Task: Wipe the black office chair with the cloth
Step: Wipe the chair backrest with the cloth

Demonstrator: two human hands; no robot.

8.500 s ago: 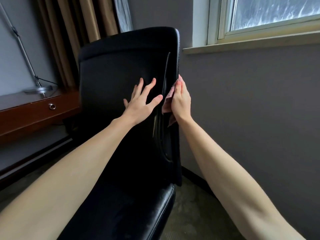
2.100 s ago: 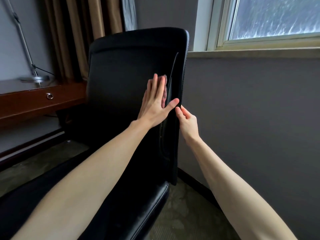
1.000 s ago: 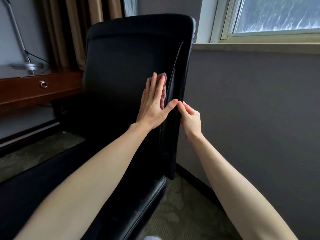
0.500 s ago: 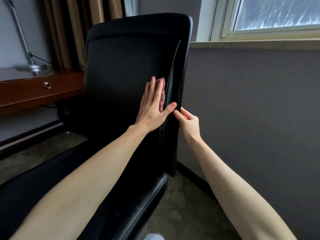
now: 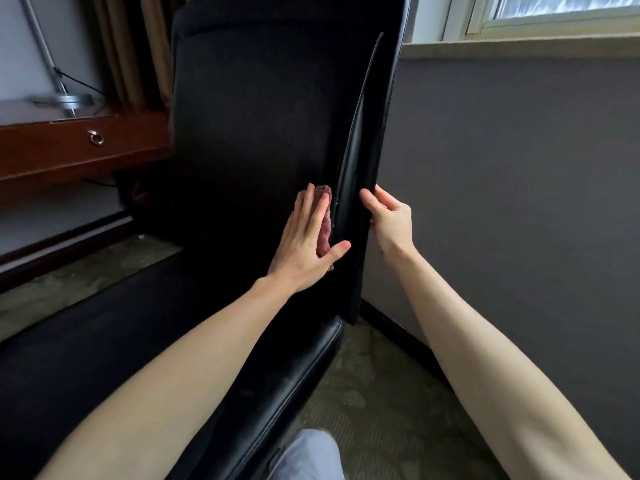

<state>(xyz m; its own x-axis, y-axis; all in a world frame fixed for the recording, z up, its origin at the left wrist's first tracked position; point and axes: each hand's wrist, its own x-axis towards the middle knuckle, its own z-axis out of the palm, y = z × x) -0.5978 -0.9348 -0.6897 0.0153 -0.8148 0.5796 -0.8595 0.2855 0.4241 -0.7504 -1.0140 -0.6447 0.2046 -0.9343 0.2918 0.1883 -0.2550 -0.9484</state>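
The black office chair (image 5: 256, 109) fills the middle of the head view, its tall backrest upright and its shiny seat running toward me. My left hand (image 5: 306, 242) lies flat on the lower right of the backrest and presses a reddish-pink cloth (image 5: 325, 223) against it, next to the curved side seam. Only a strip of the cloth shows past my fingers. My right hand (image 5: 389, 221) grips the backrest's right edge at the same height, thumb on the front.
A wooden desk (image 5: 79, 147) with a drawer ring and a metal lamp base (image 5: 65, 100) stands at the left, curtains behind. A grey wall (image 5: 519, 188) and window sill sit close on the right. Patterned carpet (image 5: 367, 407) lies below; my trouser knee (image 5: 308, 455) shows at the bottom.
My left hand has slid the cloth down the backrest. The right hand has shifted lower along the edge too, and my view has moved closer to the chair.
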